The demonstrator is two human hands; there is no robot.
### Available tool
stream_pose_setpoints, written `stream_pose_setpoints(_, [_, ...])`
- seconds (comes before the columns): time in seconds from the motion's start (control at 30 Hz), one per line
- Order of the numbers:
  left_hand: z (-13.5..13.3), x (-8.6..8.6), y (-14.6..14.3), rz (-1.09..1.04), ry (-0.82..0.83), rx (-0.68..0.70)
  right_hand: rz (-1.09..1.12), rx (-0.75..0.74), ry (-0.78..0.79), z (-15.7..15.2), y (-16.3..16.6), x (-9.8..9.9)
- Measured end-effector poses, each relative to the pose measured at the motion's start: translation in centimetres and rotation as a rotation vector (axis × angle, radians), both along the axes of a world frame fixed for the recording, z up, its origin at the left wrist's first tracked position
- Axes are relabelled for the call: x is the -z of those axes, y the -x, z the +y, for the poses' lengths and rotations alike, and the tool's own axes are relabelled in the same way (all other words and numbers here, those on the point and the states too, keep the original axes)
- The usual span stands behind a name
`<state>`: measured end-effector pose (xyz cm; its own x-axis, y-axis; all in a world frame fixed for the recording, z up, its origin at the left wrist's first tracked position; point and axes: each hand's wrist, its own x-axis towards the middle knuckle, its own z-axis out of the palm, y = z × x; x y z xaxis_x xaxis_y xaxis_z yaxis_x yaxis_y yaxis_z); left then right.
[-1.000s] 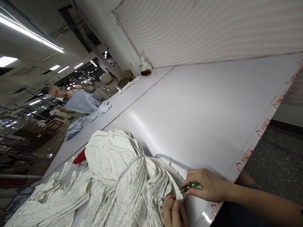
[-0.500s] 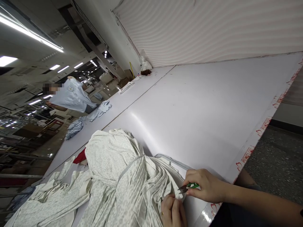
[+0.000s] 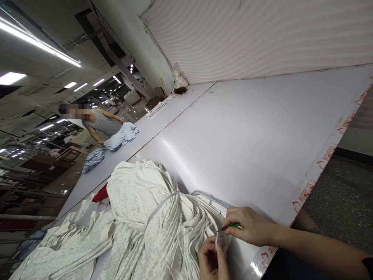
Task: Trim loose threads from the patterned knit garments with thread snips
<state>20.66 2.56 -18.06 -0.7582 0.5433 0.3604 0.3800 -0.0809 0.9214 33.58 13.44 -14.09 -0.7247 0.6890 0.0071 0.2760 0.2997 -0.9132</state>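
In my right hand (image 3: 247, 225) I hold thread snips (image 3: 232, 225) with a green handle, their blades pointing left at a fabric edge. My left hand (image 3: 214, 258) pinches that edge just below the blade tips. The fabric belongs to a large bundle of pale, leopard-spotted cloth (image 3: 145, 194), gathered around its middle by a grey strip (image 3: 161, 206). Folded layers fan out from the tie toward both hands. How far the blades are apart cannot be made out.
A white table (image 3: 233, 136) stretches away to a striped pale sheet (image 3: 262, 39). Looser spotted pieces (image 3: 67, 241) and a red cloth (image 3: 100, 193) lie left of the bundle. Across the table a person (image 3: 105, 122) handles a light blue garment (image 3: 122, 136) beside a blue pile (image 3: 93, 159).
My left hand has lifted the fabric edge slightly, and the snips' tips have come to it. The co-worker has lowered the held-up blue garment onto the table.
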Motion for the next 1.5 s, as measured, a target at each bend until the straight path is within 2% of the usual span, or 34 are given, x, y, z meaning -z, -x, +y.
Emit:
stream_pose_setpoints(0.1, [0.4, -0.7, -0.5, -0.449, 0.048, -0.045, 0.002, 0.025, -0.006, -0.2, 0.4, 0.0])
stream_pose_setpoints(0.23, [0.5, -1.6, -0.3, -0.592, 0.053, -0.026, 0.002, 0.021, -0.040, -0.4, 0.9, 0.0])
stream_pose_setpoints(0.53, [0.3, -1.9, -0.7, -0.539, 0.074, 0.023, 0.001, 0.049, -0.157, -0.6, 0.8, 0.5])
stream_pose_setpoints(0.7, [0.3, -0.9, -0.7, -0.376, 0.057, 0.023, 0.012, -0.014, -0.372, -1.1, 0.6, 0.5])
stream_pose_setpoints(0.83, [0.1, 0.0, -0.4, -0.280, 0.087, 0.026, -0.011, -0.007, -0.405, -1.3, 0.7, 0.4])
stream_pose_setpoints(0.93, [0.1, -0.1, -0.2, -0.323, 0.090, 0.031, -0.033, 0.017, -0.377, -1.2, 0.7, 0.4])
stream_pose_setpoints(1.03, [0.3, -0.9, 0.1, -0.475, 0.099, 0.049, -0.070, 0.057, -0.268, -0.9, 0.6, 0.4])
stream_pose_setpoints(1.13, [0.5, -1.8, 0.4, -0.652, 0.121, 0.026, -0.036, 0.022, -0.190, -0.6, 0.5, 0.3])
stream_pose_setpoints(1.23, [0.5, -2.2, 0.8, -0.730, 0.148, 0.024, -0.006, 0.015, -0.159, -0.6, 0.7, 0.2])
stream_pose_setpoints(1.4, [0.3, -1.5, 0.9, -0.596, 0.090, 0.029, 0.022, 0.028, -0.088, -0.4, 1.0, 0.7])
stream_pose_setpoints(1.47, [0.3, -0.9, 0.8, -0.420, 0.048, -0.039, 0.009, 0.106, -0.008, 0.0, 1.1, 1.2])
stream_pose_setpoints(1.5, [0.3, -0.6, 0.7, -0.262, 0.057, -0.060, -0.010, 0.155, 0.044, 0.2, 1.1, 1.4])
